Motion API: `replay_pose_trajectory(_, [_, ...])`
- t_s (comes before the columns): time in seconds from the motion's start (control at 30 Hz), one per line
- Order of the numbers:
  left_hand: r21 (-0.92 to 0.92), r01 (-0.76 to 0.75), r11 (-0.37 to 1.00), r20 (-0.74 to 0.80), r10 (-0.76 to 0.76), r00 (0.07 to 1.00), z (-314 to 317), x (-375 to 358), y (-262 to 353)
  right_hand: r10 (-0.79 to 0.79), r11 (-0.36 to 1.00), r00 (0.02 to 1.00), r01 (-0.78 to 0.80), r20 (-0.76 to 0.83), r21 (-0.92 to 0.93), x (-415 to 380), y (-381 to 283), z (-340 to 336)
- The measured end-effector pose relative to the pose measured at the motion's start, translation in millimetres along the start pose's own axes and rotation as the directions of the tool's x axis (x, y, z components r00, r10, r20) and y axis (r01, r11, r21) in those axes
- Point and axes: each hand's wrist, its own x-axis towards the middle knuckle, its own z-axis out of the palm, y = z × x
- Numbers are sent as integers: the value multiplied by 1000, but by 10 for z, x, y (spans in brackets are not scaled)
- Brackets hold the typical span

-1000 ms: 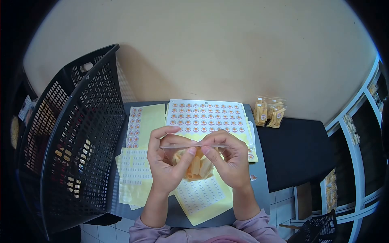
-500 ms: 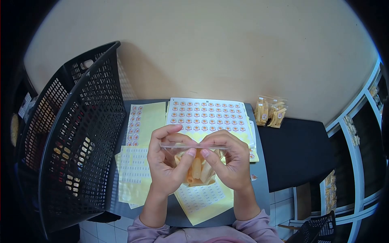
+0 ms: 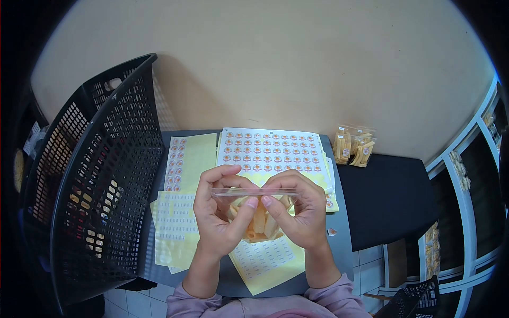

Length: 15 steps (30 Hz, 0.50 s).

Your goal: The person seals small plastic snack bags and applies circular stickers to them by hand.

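A clear plastic bag (image 3: 259, 225) of pale yellow, stick-like snack pieces hangs upright between my two hands. My left hand (image 3: 221, 212) pinches its top edge near the middle, thumb in front and fingers behind. From the other side, my right hand (image 3: 298, 212) grips the same edge, its thumb tip close to the left one. Beneath the bag lies a yellow-backed sheet of small printed labels (image 3: 265, 259). Behind my hands rests a sheet of round logo stickers (image 3: 270, 148).
A tall black perforated basket (image 3: 106, 175) stands at the left. More sheets (image 3: 177, 228) lie beside it. Filled snack bags (image 3: 354, 146) stand at the back right by a black-covered surface (image 3: 387, 196). One loose sticker (image 3: 332, 232) lies near the grey table's right edge. Shelves (image 3: 466, 212) line the far right.
Both hands keep their pinch on the bag's top edge. The thumbs have shifted very slightly, and the bag's lower part has tilted a little upward.
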Motion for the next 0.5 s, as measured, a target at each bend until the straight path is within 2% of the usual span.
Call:
replay_pose_trajectory(0.17, [-5,-2,1000,-12,2,1000,8,-4,-23,11,1000,1000,-11,-28,12,-4,4,24])
replay_pose_trajectory(0.5, [54,-89,995,-57,92,994,24,-14,-46,-63,998,996,63,-59,4,-15,45,71])
